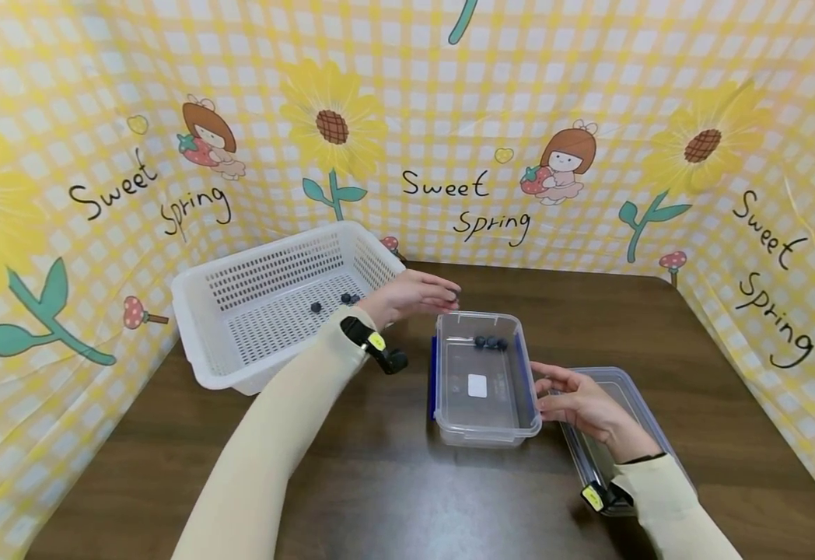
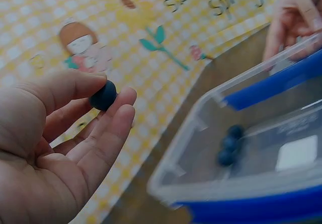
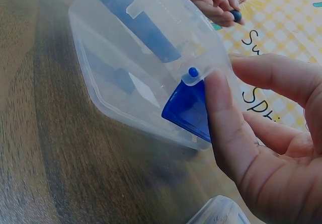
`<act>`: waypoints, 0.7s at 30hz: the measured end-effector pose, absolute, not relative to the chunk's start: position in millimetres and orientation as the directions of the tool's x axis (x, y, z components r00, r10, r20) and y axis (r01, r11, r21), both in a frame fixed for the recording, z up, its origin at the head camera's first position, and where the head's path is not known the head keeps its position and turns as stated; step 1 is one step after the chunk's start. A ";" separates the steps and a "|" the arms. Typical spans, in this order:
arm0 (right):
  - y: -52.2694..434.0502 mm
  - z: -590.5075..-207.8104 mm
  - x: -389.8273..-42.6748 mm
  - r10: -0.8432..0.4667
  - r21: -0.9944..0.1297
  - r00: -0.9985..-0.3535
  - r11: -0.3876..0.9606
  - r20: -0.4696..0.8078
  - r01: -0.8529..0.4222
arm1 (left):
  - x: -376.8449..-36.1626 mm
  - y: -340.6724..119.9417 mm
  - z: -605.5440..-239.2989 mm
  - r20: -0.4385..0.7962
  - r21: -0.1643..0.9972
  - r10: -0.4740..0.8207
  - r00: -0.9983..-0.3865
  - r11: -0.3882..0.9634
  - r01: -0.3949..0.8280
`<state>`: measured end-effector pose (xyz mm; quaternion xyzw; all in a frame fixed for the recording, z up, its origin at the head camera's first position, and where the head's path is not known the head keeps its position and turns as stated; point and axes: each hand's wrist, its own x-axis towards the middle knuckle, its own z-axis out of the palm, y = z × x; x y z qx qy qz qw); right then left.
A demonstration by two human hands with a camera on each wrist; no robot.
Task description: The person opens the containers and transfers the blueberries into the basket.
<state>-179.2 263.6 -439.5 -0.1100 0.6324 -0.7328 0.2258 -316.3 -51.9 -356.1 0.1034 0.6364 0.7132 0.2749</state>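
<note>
Three blueberries (image 1: pixel 491 341) already sat at the far end of the clear container (image 1: pixel 483 420), close together, mid-tabletop. Left hand (image 1: pixel 410 296) hovered just past the container's far-left corner, thumb and fingertips pinching a fourth blueberry (image 2: pixel 103 95); left wrist view showed it clearly held between thumb tip and fingertips, the other fingers loosely extended. That berry was above the table, beside the container rim, not inside it.

Right hand (image 1: pixel 578 401) was at the container's right side. Fingers mostly straight and relaxed, thumb (image 3: pixel 226 118) resting against the blue clip (image 3: pixel 188 108) on that wall; not curled round anything. Container's left wall carried a matching blue latch (image 1: pixel 433 377). White label (image 1: pixel 477 385) visible through the container floor.

White perforated basket (image 1: pixel 201 307) stood at the far-left part of the tabletop, touching the backdrop, with a few more loose berries (image 1: pixel 343 299) on its floor. Clear lid (image 1: pixel 624 389) lay flat on the right side of the tabletop, just beside the container, partly under the right hand and sleeve.

Both wrists carried small black-and-yellow camera mounts. Yellow checked backdrop (image 1: pixel 449 155) wrapped the far and side edges of the dark wood table (image 1: pixel 393 482).
</note>
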 end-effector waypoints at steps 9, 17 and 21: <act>263.4 -440.0 -180.0 -0.483 -0.975 -0.868 -0.109 -0.117 0.192 | -336.4 -124.1 -344.7 -0.163 0.980 0.383 -0.909 -0.046 -0.195; 264.9 -440.2 -179.2 -0.483 -0.975 -0.867 -0.104 -0.121 0.194 | -344.9 -194.0 -344.1 -0.163 0.975 0.259 -0.952 -0.107 -0.196; 264.6 -438.3 -180.0 -0.480 -0.974 -0.869 -0.106 -0.125 0.198 | -342.7 -226.1 -344.5 -0.158 0.967 0.202 -0.967 -0.168 -0.193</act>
